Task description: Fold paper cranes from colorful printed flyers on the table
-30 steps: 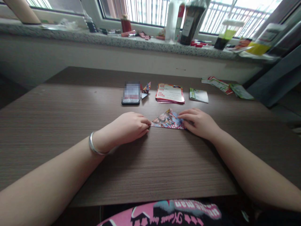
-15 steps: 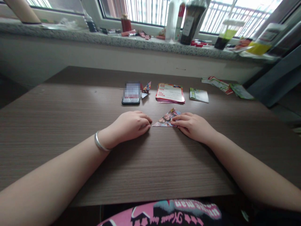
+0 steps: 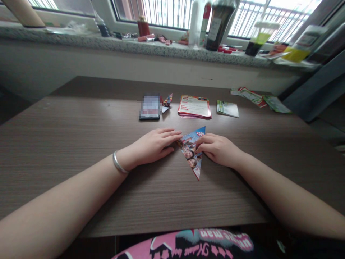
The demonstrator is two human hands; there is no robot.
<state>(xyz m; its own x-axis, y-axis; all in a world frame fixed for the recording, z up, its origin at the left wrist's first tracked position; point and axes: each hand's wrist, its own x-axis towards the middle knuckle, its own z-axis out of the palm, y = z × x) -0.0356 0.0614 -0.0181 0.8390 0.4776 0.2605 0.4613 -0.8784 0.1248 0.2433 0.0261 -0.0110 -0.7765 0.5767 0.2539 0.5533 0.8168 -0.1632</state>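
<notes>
A printed paper folded into a triangle (image 3: 189,146) lies on the table between my hands, one sharp corner pointing toward me and another pointing away. My right hand (image 3: 219,148) pinches it near its right edge, thumb and fingers pressed together on the paper. At the left corner, my left hand (image 3: 159,145) rests with its fingers stretched out, the fingertips touching the paper and hiding that corner. A silver bangle (image 3: 118,162) circles my left wrist.
Behind the hands lie a phone (image 3: 150,108), a small folded paper piece (image 3: 167,103), a stack of printed sheets (image 3: 194,107) and a smaller green-and-white stack (image 3: 228,108). Paper scraps (image 3: 253,97) sit at the back right. Bottles (image 3: 219,27) stand on the windowsill (image 3: 172,50).
The paper triangle has turned, showing a larger, bluer printed face and a corner toward me. My left hand has moved right onto its corner, fingers straightened. My right hand has shifted slightly nearer me.
</notes>
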